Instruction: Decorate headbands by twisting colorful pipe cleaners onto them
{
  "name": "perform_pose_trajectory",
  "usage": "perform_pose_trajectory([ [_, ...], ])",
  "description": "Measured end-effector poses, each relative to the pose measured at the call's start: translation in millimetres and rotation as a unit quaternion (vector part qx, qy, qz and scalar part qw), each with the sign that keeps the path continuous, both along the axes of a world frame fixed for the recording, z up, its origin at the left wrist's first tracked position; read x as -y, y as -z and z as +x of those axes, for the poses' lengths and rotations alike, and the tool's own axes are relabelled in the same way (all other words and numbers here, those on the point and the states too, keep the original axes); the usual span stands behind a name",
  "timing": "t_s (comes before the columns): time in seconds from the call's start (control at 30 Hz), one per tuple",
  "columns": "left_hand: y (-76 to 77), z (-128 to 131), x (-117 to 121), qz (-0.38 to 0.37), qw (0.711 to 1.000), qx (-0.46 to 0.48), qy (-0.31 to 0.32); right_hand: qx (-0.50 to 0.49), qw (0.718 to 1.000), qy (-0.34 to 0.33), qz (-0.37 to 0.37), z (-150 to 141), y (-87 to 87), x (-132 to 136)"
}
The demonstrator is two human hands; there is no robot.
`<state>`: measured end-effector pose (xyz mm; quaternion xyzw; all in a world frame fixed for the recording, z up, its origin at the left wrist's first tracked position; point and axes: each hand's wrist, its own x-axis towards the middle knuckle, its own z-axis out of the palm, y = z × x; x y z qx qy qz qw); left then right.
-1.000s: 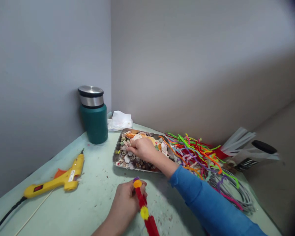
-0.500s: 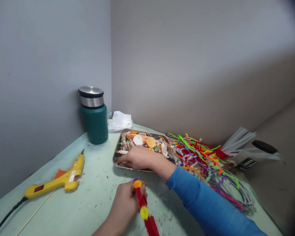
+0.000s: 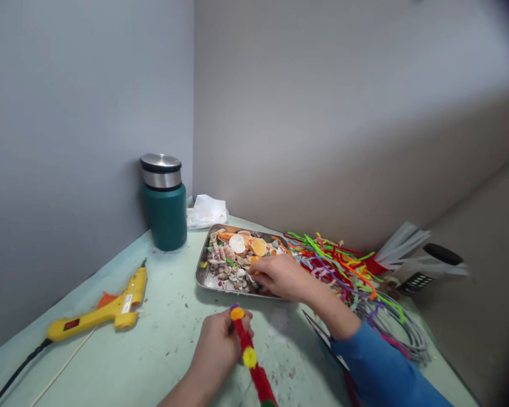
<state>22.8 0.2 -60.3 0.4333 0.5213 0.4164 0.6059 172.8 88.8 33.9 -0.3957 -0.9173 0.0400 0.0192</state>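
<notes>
Head view: left hand (image 3: 220,342) closed round red fuzzy strip (image 3: 257,370), yellow spots on it, above desk (image 3: 165,362). Right hand (image 3: 280,276) half-curled over shells (image 3: 233,265) in metal tray (image 3: 200,277); fingertips hidden, can't tell its hold.

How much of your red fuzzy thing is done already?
Looks done: the red fuzzy strip has orange, yellow and green spots on it. In hand: the left hand holds the strip; the right hand is at the shells in the tray. Left: I can't tell how much, but no shells show on the strip.
</notes>
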Motion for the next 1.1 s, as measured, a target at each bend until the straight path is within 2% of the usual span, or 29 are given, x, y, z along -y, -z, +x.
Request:
perform_pose_trajectory([
  [0.1, -4.6, 0, -3, -0.027, 0.998, 0.045, -0.019, -0.105, 0.991, 0.006, -0.085, 20, -14.9, 36],
  [0.23, -6.1, -3, -6, -0.045, 0.996, 0.055, -0.058, -0.224, 0.956, 0.013, -0.188, 38, -30.0, 92],
  [0.3, -5.8, -4, -6, -0.043, 0.994, 0.057, -0.077, -0.252, 0.946, 0.018, -0.203, 38, -26.4, 117],
  [0.37, -6.7, -5, -5, -0.026, 0.995, 0.058, -0.082, -0.265, 0.946, 0.046, -0.181, 31, -15.6, 135],
  [0.5, -12.6, -6, -3, -0.011, 0.994, 0.057, -0.090, -0.295, 0.942, 0.074, -0.141, 13, 7.3, 150],
  [0.57, -15.9, -6, -2, -0.021, 0.994, 0.065, -0.087, -0.306, 0.941, 0.090, -0.117, 10, 11.4, 149],
  [0.63, -18.5, -6, -1, -0.023, 0.994, 0.072, -0.075, -0.335, 0.928, 0.136, -0.087, 12, 10.7, 141],
  [0.7, -20.7, -7, 0, -0.002, 0.995, 0.067, -0.068, -0.393, 0.893, 0.202, -0.089, 15, 8.1, 128],
  [0.77, -23.2, -9, 1, 0.037, 0.995, 0.059, -0.078, -0.461, 0.843, 0.245, -0.131, 17, 6.3, 111],
  [0.87, -28.1, -14, 3, 0.098, 0.986, 0.056, -0.120, -0.532, 0.777, 0.262, -0.213, 12, 8.2, 83],
  [0.97, -33.4, -26, 1, 0.142, 0.973, 0.026, -0.180, -0.558, 0.733, 0.278, -0.271, -2, 15.0, 57],
  [1.0, -34.9, -31, -1, 0.152, 0.969, 0.000, -0.196, -0.555, 0.730, 0.284, -0.280, -8, 17.9, 49],
  [1.03, -36.2, -37, -3, 0.162, 0.964, -0.031, -0.207, -0.541, 0.738, 0.289, -0.282, -14, 20.8, 43],
  [1.1, -37.9, -48, -10, 0.173, 0.957, -0.089, -0.215, -0.487, 0.777, 0.298, -0.265, -26, 26.2, 31],
])
